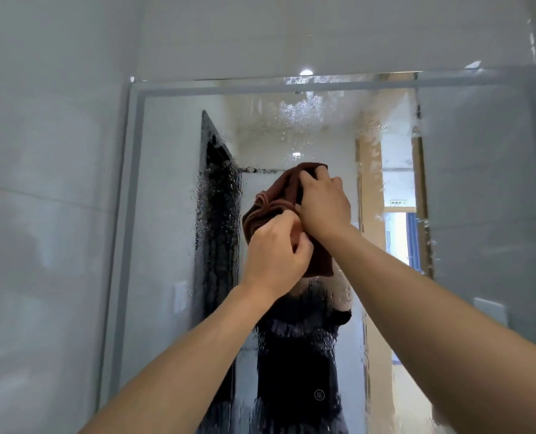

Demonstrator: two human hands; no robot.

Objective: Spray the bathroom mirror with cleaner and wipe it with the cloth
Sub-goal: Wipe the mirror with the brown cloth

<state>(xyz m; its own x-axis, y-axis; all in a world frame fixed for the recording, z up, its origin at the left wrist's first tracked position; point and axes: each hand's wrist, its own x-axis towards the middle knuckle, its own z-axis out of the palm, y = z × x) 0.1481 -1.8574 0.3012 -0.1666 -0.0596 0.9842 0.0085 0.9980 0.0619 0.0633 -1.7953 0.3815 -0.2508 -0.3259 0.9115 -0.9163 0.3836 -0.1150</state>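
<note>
The mirror [172, 214] is seen already sprayed, droplets covering it from top edge to bottom, while the brown cloth [276, 195], bunched before its middle, is gripped by the left hand [276, 255] and right hand [323, 205]; wiping is judged barely begun.

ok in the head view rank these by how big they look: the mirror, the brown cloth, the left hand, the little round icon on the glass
1. mirror, by far the largest
2. brown cloth and left hand: they look about alike, the cloth is partly hidden by both hands and the hand is nearer the camera, so unranked
3. round icon, smallest
</note>
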